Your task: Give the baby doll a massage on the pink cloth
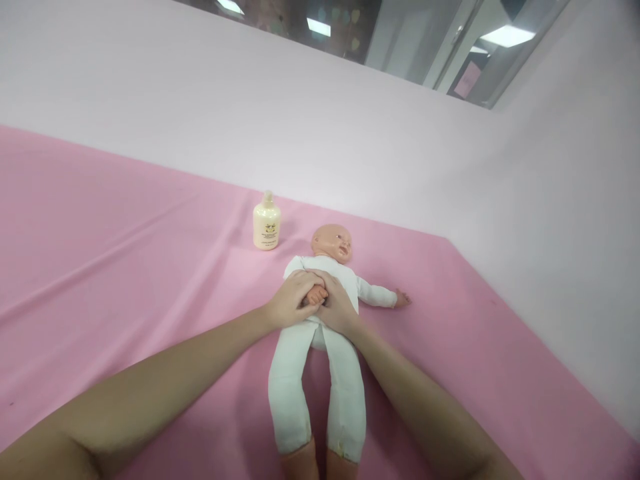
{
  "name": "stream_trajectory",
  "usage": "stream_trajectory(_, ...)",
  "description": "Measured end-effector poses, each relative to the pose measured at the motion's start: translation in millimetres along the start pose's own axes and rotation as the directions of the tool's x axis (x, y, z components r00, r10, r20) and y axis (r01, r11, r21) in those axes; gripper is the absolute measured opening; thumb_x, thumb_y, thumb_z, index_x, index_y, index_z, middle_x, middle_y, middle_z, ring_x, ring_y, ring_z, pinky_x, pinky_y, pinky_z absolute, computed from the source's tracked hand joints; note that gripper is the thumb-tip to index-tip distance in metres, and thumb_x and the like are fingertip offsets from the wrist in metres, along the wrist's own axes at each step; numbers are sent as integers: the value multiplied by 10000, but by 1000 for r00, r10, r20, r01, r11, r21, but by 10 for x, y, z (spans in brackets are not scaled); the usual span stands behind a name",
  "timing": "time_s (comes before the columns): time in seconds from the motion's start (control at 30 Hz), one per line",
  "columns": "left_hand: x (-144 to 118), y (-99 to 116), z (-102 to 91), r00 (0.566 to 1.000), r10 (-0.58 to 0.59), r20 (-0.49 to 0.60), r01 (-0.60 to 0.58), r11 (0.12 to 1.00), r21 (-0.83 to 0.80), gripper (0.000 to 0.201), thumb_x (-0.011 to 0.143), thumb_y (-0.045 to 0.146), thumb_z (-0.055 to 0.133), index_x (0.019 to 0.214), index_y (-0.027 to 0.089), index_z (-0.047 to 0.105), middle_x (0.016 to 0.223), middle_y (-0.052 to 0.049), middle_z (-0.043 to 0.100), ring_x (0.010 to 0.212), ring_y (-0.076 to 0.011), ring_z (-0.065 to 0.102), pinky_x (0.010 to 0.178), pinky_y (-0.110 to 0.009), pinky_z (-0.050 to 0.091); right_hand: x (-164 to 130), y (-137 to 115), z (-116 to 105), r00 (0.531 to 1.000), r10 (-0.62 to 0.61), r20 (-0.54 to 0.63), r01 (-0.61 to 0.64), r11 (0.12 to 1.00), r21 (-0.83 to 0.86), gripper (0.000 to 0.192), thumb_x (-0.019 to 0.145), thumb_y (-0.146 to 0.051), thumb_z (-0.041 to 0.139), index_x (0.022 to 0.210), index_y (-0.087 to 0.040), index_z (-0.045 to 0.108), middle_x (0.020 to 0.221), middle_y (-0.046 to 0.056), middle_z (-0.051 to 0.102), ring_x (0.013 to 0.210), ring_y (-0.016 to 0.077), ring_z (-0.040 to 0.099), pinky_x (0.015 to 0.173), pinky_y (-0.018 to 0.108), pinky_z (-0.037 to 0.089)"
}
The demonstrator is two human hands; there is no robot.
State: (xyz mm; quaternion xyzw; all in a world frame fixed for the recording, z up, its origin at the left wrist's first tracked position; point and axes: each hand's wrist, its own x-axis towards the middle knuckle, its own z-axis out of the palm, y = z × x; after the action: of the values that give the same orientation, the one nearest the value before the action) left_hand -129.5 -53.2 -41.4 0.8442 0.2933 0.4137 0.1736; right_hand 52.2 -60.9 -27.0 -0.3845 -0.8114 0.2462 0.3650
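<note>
Hands meet over the middle of a baby doll (320,320) in the head view, the only view given. The doll lies on its back on a pink sheet (125,267), head toward the far wall and legs toward the person, dressed in a white bodysuit that covers trunk, arms and legs; bare feet show at the bottom edge. One doll arm is stretched out to the right, its small hand resting on the sheet. The other doll arm is folded across the belly, and its small hand (316,294) sits between the person's two hands.

Reaching in from the lower left, the left hand (293,300) is curled over the doll's chest, fingers wrapped on the small hand from the left side. Coming from the lower right, the right hand (339,303) is likewise curled, closing on the same small hand from the right, with its heel on the doll's hip. Both hands touch each other at the fingertips.

Just beyond the doll's head, to its left, a cream lotion bottle (267,223) stands upright on the sheet, near but apart from the doll. Behind the sheet rises a pale wall (350,133), with a window strip along the top.
</note>
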Motion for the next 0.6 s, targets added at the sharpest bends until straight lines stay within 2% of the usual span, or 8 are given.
stream_trajectory(0.6,-15,-31,11,1000,-12,12,11,1000,27,291,845,278,619,1130,226,628,1074,-82,712,1025,-287,649,1017,-480,506,4,-6,9,1000,-4,-11,4,1000,10,606,815,-288,674,1412,-218,593,1397,115,707,1297,317,649,1170,536,444)
